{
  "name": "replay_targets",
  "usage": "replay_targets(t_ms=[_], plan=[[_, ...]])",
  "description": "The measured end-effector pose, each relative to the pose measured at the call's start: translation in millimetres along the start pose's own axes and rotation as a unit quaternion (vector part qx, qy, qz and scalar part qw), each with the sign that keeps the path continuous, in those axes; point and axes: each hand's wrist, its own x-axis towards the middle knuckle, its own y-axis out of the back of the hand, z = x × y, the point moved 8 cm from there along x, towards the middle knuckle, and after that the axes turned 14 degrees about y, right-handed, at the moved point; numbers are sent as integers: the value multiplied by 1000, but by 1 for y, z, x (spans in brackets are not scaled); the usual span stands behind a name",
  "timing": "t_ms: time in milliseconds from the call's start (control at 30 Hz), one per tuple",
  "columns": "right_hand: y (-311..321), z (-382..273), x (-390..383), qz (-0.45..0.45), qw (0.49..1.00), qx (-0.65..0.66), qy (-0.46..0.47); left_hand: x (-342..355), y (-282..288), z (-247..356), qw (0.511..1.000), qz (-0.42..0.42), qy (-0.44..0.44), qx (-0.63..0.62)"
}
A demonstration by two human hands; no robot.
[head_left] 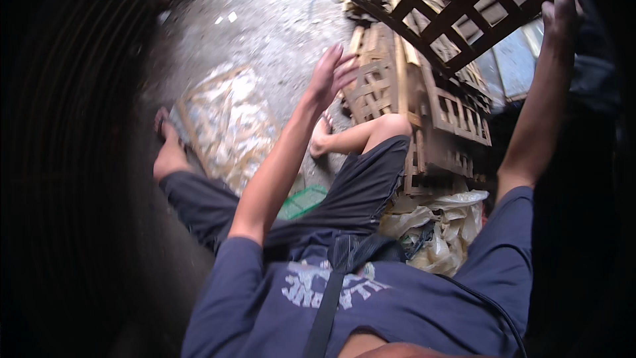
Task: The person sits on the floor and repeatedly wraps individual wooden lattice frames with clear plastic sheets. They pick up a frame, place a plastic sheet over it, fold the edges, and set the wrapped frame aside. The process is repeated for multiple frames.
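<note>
My right hand [562, 12] is raised at the upper right, closed on the edge of a dark wooden lattice panel [442, 25]. The panel is held up at a slant and runs out of the top of the picture. My left hand [329, 78] is in the air near the middle, fingers apart, with nothing in it. It is slightly blurred and lies left of a stack of slatted wooden panels [432, 96]. Between my outstretched legs and beyond my left forearm, a flat framed piece [228, 119] with a pale, shiny, mottled surface lies on the ground.
A green plastic basket or tray [305, 201] is partly hidden beside my leg. Crumpled plastic bags [457, 225] sit at my right side, below the stack. Grey rough floor [255, 26] stretches ahead with small white scraps on it. A bluish flat surface [510, 66] stands behind the stack.
</note>
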Motion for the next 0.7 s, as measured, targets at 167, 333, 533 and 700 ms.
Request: replay_targets(t_ms=[167,333,533,700], plan=[[-26,122,-97,62,972,122,-189,-29,80,48,984,116,-81,-108],[-99,182,-281,86,935,168,-301,-103,241,31,895,393,-177,-118],[-117,242,-485,70,866,101,-484,-228,334,-14,689,723,-44,33],[-84,261,-621,-1,757,68,-650,-265,346,-19,567,808,10,162]])
